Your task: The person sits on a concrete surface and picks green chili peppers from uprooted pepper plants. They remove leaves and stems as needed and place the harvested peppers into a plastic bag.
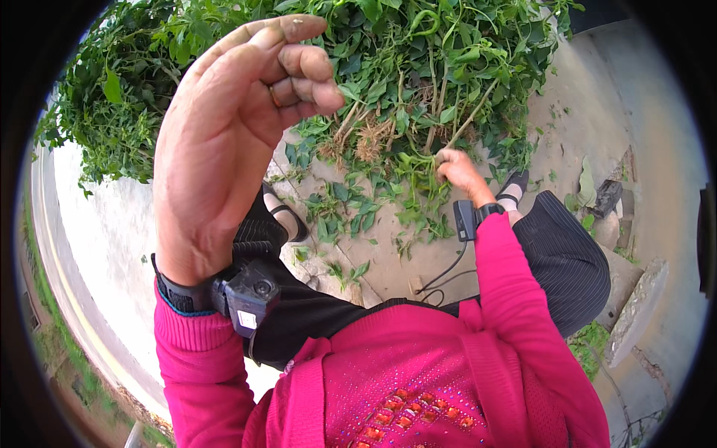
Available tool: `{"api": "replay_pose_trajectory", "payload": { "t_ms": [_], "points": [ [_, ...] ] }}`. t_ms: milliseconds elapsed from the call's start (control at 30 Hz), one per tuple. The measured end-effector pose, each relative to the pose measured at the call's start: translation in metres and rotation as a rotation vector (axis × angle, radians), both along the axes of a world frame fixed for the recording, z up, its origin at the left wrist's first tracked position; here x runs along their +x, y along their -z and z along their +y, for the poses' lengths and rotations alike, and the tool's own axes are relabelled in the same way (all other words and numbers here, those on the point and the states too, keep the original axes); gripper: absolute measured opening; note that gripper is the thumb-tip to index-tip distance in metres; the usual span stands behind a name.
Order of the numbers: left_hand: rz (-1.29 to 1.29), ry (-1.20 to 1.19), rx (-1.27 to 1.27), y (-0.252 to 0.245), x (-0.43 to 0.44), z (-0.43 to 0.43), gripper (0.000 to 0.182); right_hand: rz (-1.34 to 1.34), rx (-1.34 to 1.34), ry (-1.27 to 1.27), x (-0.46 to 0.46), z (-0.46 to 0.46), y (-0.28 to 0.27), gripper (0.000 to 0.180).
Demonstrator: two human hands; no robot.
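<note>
My left hand (235, 106) is raised close to the camera, palm showing and fingers bent, with nothing seen in it; a ring is on one finger. Lower down at the right, my right hand (456, 171) is closed around the lower end of a pepper plant stem (475, 115) that slants up into a heap of uprooted pepper plants (414, 67). Bare roots (373, 139) of several plants point towards me. A curled green pepper (425, 22) shows at the top of the heap. Green peppers (417, 168) and leaves hang beside my right hand.
Loose leaves (341, 207) are scattered on the concrete between my feet. A thin black cable (448, 271) runs down from the device on my right wrist. Broken stone pieces (636, 313) lie at the right. More leafy plants (117, 106) are piled at the left.
</note>
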State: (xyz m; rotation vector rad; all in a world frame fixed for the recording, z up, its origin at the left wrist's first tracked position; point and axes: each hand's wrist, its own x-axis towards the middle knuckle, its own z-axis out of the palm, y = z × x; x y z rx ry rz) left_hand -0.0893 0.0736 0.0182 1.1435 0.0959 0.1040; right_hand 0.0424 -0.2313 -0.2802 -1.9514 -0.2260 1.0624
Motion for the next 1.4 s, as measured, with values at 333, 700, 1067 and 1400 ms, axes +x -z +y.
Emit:
{"api": "replay_pose_trajectory", "payload": {
  "t_ms": [333,700,1067,1400],
  "points": [
    [0.169,-0.115,0.286,0.017,0.013,-0.014,0.022,0.054,0.535,-0.123,0.018,0.051,-0.21,0.015],
    [0.087,0.478,0.225,0.034,0.018,-0.056,0.031,0.491,1.102,0.091,0.017,0.043,-0.275,0.027],
    [0.199,0.296,0.634,0.029,0.028,-0.038,0.016,0.133,0.768,0.022,0.059,0.05,-0.265,0.04],
    [-0.091,0.257,1.155,0.039,0.034,-0.054,0.018,-0.775,0.454,-0.421,-0.005,0.078,-0.285,0.043]
  ]
}}
